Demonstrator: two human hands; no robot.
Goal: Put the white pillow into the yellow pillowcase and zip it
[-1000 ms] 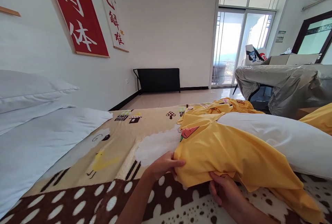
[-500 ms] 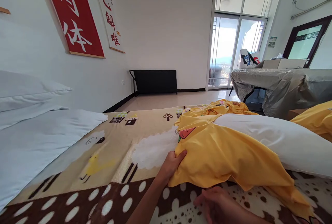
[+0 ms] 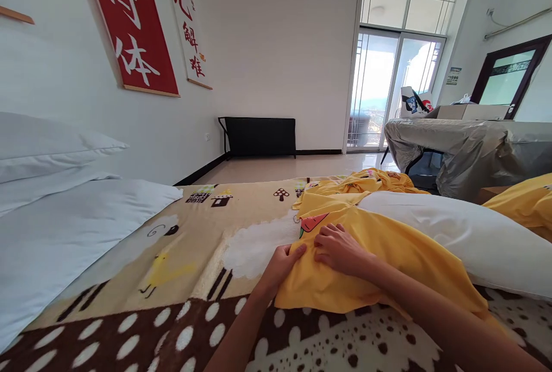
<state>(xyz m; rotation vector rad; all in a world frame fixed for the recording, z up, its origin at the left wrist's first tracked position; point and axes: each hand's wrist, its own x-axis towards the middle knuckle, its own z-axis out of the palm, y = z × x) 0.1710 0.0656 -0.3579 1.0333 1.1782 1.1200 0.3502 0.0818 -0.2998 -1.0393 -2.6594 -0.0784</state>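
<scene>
A yellow pillowcase (image 3: 345, 286) with a carrot print lies rumpled on the patterned blanket (image 3: 202, 268). My left hand (image 3: 278, 265) is closed on its left edge, thumb on top and fingers underneath. On top of the cloth, just below the carrot, rests my right hand (image 3: 338, 250), its fingers bent and gathered against the fabric; the fingertips are partly hidden. A white pillow (image 3: 448, 219) lies behind and to the right, with the yellow cloth covering its left end.
White pillows (image 3: 86, 211) are stacked at the left. More yellow cloth (image 3: 524, 202) lies at the right edge. Beyond the bed stand a black folded frame (image 3: 261, 136) and a plastic-covered table (image 3: 466, 142) with boxes on it. A sliding glass door (image 3: 379, 84) is at the back.
My right hand has come up from beside the cloth's lower edge onto its top, near the carrot print. My left hand keeps its hold on the left edge.
</scene>
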